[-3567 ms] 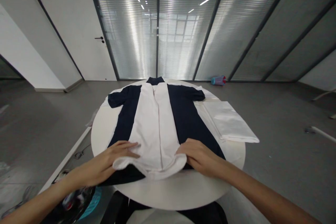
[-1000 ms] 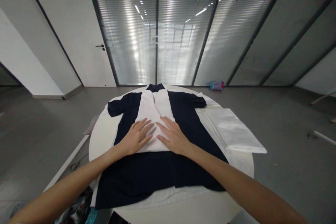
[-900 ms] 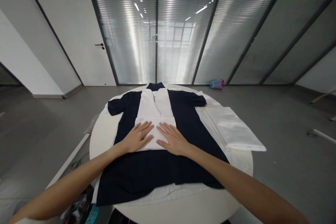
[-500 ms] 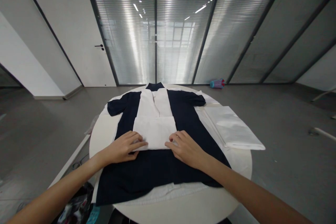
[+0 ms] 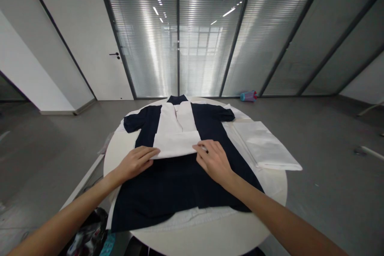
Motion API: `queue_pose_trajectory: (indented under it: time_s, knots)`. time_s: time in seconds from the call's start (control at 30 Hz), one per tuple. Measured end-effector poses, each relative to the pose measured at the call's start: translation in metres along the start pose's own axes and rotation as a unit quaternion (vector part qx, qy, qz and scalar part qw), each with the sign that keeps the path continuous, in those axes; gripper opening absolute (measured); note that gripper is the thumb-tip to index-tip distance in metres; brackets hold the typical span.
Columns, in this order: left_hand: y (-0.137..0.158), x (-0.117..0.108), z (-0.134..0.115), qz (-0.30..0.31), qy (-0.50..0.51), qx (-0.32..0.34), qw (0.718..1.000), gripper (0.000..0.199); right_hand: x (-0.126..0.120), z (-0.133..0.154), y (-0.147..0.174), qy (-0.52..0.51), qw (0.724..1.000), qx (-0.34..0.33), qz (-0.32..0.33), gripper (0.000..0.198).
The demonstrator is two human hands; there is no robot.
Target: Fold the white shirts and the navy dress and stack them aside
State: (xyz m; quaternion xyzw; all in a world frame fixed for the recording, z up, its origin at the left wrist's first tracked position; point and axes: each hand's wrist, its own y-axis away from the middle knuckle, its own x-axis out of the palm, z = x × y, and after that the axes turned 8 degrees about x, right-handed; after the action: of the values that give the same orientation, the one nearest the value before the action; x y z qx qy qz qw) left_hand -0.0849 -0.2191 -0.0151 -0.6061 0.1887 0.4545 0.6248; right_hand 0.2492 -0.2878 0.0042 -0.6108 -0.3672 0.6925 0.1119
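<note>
A navy short-sleeved shirt (image 5: pixel 174 192) lies spread out with its collar at the far end. On its middle is a white cloth (image 5: pixel 177 144), folded over on itself, with two long panels running up toward the collar. My left hand (image 5: pixel 136 162) grips the lower left corner of the cloth, fingers pressed together. My right hand (image 5: pixel 213 162) pinches its lower right corner, which is slightly raised. A small dark spot shows between those fingers, too small to make out.
Under the shirt is a round white table (image 5: pixel 210 236). Folded white fabric (image 5: pixel 267 146) overhangs its right edge. A bag of mixed items (image 5: pixel 87 232) sits low at the left. A blue-and-red basket (image 5: pixel 248 96) lies on the floor by the glass wall.
The white cloth's lower edge has moved away from me, making its folded part shorter. Both hands have gone up with it, and the right one has closed at the corner.
</note>
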Motion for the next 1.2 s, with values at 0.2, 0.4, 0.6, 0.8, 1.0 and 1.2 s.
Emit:
queue_pose_trajectory:
  time_s: [0.2,0.4,0.6,0.8,1.0,1.2]
  knots:
    - [-0.015,0.018,0.000,-0.111,0.069,-0.172,0.976,0.023,-0.007,0.000,0.010,-0.201,0.940,0.260,0.090,0.044]
    - [-0.051,0.016,0.013,-0.146,0.071,-0.169,0.972,0.021,0.002,0.028,-0.006,-0.541,0.750,0.283,0.254,0.078]
    - [-0.111,-0.040,-0.035,-0.206,0.060,-0.079,0.974,0.021,-0.068,0.015,-0.020,-0.517,0.779,0.350,0.049,0.045]
    - [-0.143,-0.073,-0.106,0.139,0.272,0.096,0.947,0.047,-0.132,-0.025,0.084,-0.431,0.722,0.538,0.055,0.052]
    - [-0.107,0.003,0.022,0.205,0.097,-0.306,0.925,0.043,-0.108,-0.014,0.136,-0.402,0.650,0.639,0.087,0.058]
    - [-0.065,0.048,0.082,0.214,0.195,-0.403,0.868,0.049,-0.095,-0.002,0.142,-0.343,0.718,0.598,0.095,0.060]
